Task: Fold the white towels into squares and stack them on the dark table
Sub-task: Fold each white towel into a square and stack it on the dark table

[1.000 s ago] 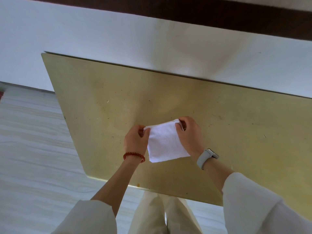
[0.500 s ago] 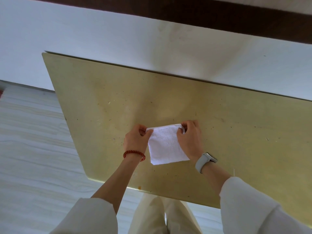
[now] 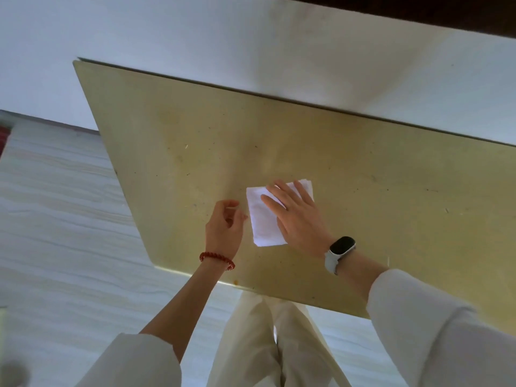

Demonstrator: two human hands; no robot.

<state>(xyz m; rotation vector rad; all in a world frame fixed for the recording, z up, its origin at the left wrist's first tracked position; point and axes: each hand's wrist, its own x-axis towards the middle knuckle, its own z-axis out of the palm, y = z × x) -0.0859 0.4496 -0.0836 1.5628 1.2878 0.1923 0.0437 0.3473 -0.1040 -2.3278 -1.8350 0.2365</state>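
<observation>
Right hand (image 3: 300, 219) flat, fingers straight, pressing folded towel (image 3: 264, 219) on table (image 3: 391, 191) | left hand (image 3: 224, 230) loosely curled, empty, beside it | risk: lift your palm carelessly and layers may spring open.

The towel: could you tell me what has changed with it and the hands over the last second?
Both hands let go of the towel. It now lies flat on the table; the right hand presses it with straight fingers, and the left hand has drawn back beside it, loosely curled. The towel remains folded, in about the same spot.
</observation>
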